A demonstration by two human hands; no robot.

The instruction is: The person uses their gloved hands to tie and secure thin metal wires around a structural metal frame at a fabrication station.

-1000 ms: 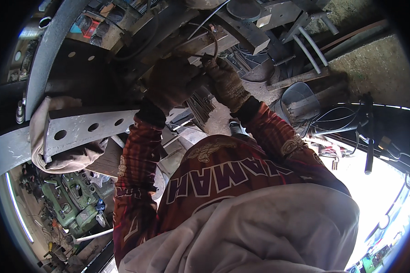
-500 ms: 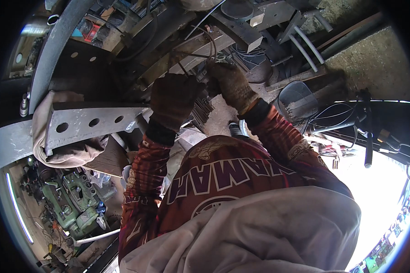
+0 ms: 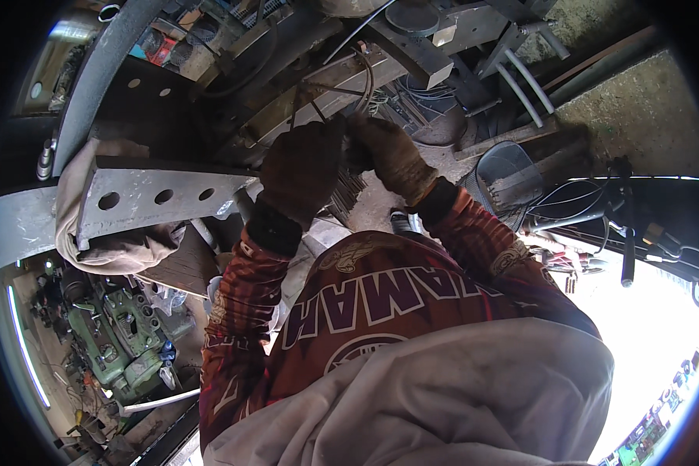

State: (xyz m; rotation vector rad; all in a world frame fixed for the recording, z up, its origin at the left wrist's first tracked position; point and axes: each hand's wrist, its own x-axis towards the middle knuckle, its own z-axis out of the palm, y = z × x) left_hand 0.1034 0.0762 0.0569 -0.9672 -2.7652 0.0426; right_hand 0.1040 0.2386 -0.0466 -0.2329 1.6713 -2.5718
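My left hand [image 3: 301, 167], in a dark brown work glove, is closed in a fist at the upper middle. Close on its right, my right hand [image 3: 396, 159] in a brown glove is closed too, its fingers almost touching the left ones. A thin bent metal rod [image 3: 296, 101] rises from the hands, with an angled corner on the left. On the right a curved length of rod [image 3: 370, 74] stands above my right fingers. The fingertips and the gripped part are hidden by the gloves. Below the hands lies a bundle of thin rods [image 3: 348, 198].
A heavy steel plate with round holes [image 3: 163, 194] juts in from the left, a beige cloth [image 3: 124, 252] bunched around it. Steel beams [image 3: 412, 58] cross beyond the hands. At right stands a mesh basket [image 3: 509, 175] beside cables [image 3: 575, 198]. A green machine [image 3: 116, 334] sits lower left.
Both hands have shifted slightly upward in view and drawn closer together, with the left fist turned a little. The whole view has tilted slightly. Both hands stay closed.
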